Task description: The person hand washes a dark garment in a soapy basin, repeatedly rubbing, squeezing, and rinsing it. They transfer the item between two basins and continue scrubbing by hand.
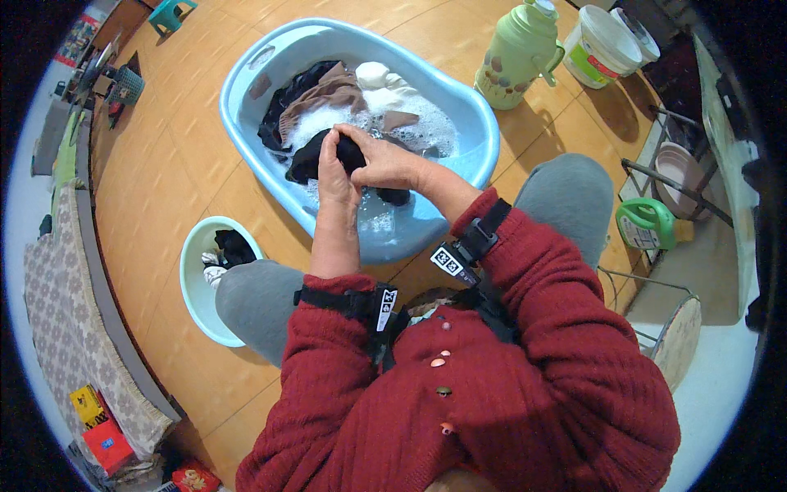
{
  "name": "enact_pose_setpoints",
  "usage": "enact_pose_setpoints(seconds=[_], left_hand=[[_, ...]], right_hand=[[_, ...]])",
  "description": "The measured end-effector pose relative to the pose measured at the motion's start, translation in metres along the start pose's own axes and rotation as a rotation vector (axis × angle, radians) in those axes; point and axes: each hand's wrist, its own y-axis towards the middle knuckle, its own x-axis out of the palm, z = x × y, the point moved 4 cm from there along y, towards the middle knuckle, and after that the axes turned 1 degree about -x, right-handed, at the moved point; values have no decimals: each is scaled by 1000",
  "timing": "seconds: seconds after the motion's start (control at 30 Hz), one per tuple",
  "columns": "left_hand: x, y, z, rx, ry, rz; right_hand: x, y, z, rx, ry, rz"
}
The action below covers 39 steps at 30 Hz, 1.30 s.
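Both my hands are over a light blue plastic tub (482, 147) of sudsy water. My left hand (337, 169) and my right hand (387, 161) meet at the fingertips around a wet black cloth (308, 161), gripping it between them. Behind them in the tub lie a brown cloth (326, 98), a dark garment (283, 111) along the far left wall and a white cloth (381, 80) among foam. Another dark piece (393, 196) lies in the water just below my right hand. The lower part of the black cloth is partly hidden by my hands.
A pale green basin (200, 313) with black and white cloths stands by my left knee. Beyond the tub's right side are a green thermos flask (516, 55) and white buckets (599, 46). A green detergent bottle (645, 224) and a metal rack (676, 184) are on the right.
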Motion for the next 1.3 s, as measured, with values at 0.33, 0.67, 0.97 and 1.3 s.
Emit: enact_pose_setpoints(seconds=[0.33, 0.67, 0.97, 1.3], left_hand=[[5, -14, -16, -335, -154, 9], [-41, 15, 11, -227, -395, 173], [-56, 20, 7, -172, -248, 204], [-8, -1, -19, -250, -201, 160]], right_hand=[[-15, 0, 4, 165, 266, 380], [-21, -20, -28, 59, 76, 92], [8, -27, -53, -264, -223, 320], [-12, -5, 11, 311, -276, 465]])
